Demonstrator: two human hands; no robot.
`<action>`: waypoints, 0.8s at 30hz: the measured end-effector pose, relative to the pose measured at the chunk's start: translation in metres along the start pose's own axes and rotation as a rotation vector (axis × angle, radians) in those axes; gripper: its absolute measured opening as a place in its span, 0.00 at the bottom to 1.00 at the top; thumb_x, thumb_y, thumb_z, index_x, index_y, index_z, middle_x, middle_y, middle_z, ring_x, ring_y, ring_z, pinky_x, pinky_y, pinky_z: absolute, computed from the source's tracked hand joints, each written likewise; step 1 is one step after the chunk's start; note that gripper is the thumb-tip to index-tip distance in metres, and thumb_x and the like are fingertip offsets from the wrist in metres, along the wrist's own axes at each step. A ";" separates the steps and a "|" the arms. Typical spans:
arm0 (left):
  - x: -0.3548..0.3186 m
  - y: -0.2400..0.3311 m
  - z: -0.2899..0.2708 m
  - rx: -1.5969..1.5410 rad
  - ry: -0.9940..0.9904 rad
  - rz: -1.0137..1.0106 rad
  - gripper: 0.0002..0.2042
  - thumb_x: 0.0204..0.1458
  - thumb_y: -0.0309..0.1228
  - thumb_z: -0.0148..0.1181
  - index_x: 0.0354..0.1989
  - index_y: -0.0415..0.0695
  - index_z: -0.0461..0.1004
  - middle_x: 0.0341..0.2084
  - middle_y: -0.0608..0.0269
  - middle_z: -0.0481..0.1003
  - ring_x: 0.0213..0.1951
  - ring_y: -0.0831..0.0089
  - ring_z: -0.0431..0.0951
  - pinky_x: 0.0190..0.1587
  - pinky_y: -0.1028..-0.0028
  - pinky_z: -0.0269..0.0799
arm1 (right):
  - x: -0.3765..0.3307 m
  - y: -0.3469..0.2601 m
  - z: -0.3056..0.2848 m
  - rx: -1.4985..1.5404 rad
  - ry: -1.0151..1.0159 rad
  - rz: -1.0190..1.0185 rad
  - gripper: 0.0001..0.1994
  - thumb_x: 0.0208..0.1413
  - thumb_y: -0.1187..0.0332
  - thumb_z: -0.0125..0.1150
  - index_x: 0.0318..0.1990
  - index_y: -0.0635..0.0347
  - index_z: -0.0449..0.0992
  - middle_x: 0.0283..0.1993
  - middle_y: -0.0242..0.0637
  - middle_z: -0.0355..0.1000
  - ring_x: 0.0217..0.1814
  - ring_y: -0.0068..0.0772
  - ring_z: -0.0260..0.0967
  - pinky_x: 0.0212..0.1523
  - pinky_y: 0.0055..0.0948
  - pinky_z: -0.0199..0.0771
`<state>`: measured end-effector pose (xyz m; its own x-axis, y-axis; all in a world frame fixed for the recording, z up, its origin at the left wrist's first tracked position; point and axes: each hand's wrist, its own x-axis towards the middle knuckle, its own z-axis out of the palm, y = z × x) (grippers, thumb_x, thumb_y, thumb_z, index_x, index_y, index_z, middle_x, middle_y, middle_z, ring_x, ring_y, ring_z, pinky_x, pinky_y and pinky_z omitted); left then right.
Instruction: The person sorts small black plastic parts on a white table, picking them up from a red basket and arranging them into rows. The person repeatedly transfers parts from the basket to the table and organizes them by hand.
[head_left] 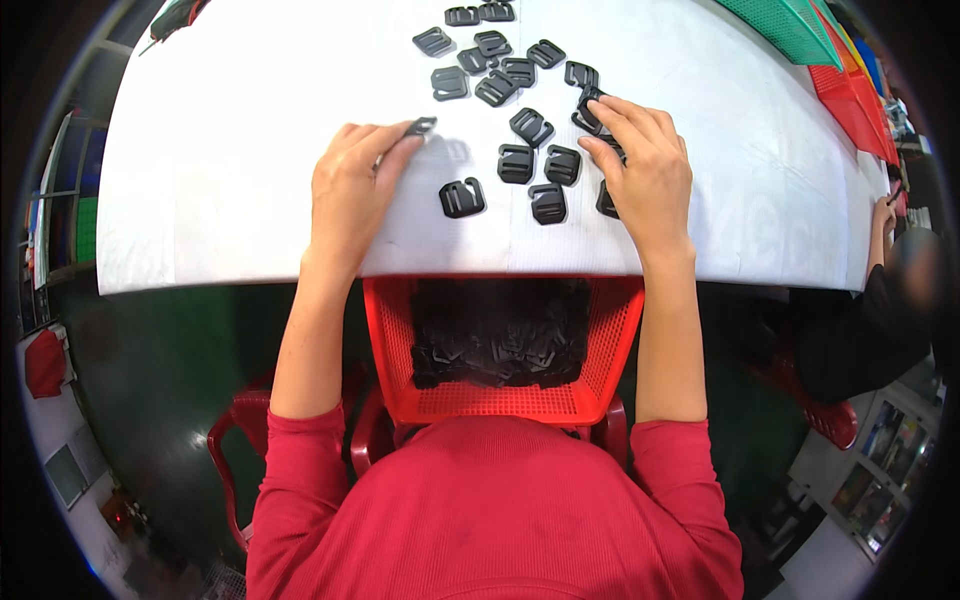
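My left hand point(358, 180) pinches a black plastic buckle point(421, 127) between thumb and fingers, held just above the white table. To the right, my right hand point(642, 165) has its thumb and fingertips on another black buckle point(588, 112), partly covered by the fingers. Several more slotted buckles lie scattered between and beyond the hands, among them one point(461, 198) near my left hand and one point(548, 203) close to the front edge. Another buckle point(606, 201) is half hidden under my right hand.
A red plastic basket point(500, 402) with many black pieces sits below the table's front edge, against my body. The white table point(220, 190) spreads ahead. Green point(790, 25) and red baskets point(855, 110) stand at the far right. A person in dark clothing point(880, 325) is at the right.
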<state>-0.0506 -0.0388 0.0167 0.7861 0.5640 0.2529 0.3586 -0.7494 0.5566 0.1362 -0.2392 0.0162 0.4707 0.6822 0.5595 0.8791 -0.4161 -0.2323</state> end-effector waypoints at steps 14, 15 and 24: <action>-0.007 0.000 0.016 -0.201 0.142 -0.029 0.12 0.55 0.23 0.62 0.47 0.44 0.81 0.33 0.62 0.77 0.31 0.76 0.75 0.36 0.77 0.71 | 0.014 0.028 0.007 0.039 -0.116 0.031 0.10 0.49 0.65 0.67 0.40 0.52 0.84 0.40 0.27 0.80 0.41 0.30 0.74 0.44 0.30 0.71; -0.007 0.000 0.016 -0.216 0.143 -0.026 0.12 0.54 0.23 0.62 0.47 0.44 0.81 0.32 0.62 0.77 0.30 0.75 0.75 0.35 0.76 0.72 | 0.013 0.030 0.008 0.001 -0.130 0.010 0.09 0.49 0.66 0.67 0.39 0.52 0.84 0.41 0.26 0.80 0.42 0.29 0.74 0.44 0.30 0.70; -0.004 -0.002 0.016 -0.217 0.122 -0.042 0.12 0.52 0.24 0.64 0.46 0.44 0.80 0.33 0.62 0.77 0.31 0.71 0.75 0.36 0.73 0.73 | 0.020 0.031 0.010 -0.034 -0.102 -0.104 0.07 0.52 0.68 0.66 0.38 0.55 0.83 0.34 0.28 0.79 0.36 0.32 0.73 0.39 0.31 0.71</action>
<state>-0.0466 -0.0452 0.0017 0.7014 0.6408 0.3121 0.2632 -0.6398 0.7221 0.1735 -0.2321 0.0121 0.3835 0.7799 0.4947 0.9215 -0.3588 -0.1488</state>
